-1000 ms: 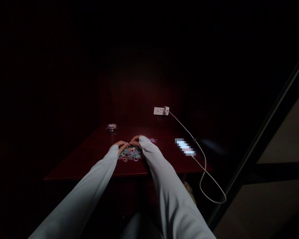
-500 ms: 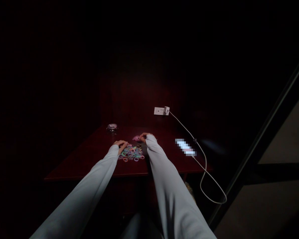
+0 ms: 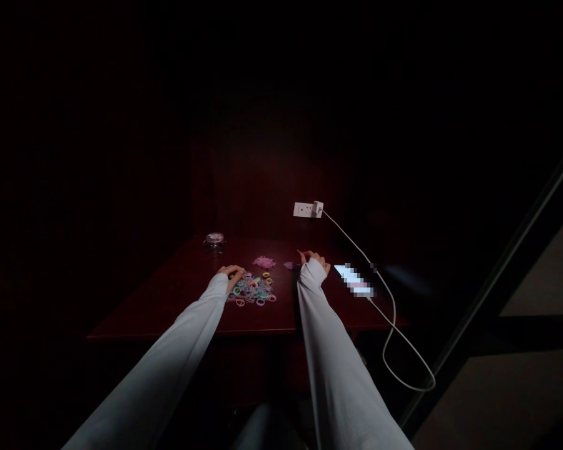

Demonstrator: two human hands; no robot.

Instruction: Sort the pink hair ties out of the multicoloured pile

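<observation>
At lower centre of the frame, near the front of the table [image 3: 136,319], lies a mixed pile of coloured rings [image 3: 256,290]. Judged by look, they are light, soft and stretchy, hard to break and apt to tangle; best hold is a fingertip pinch on one ring's rim. Single rings are round, with no pointing end or long axis; the pile spreads somewhat wider left to right. The left hand [image 3: 231,273] rests at its upper left edge, fingers curled; whether they pinch a ring cannot be told. Right of centre, the right hand [image 3: 315,259] has thumb and forefinger close together; a small pale speck at the tips is not identifiable. Just left of it sits a small purple heap [image 3: 288,265]; farther left, a pink heap [image 3: 264,262].
</observation>
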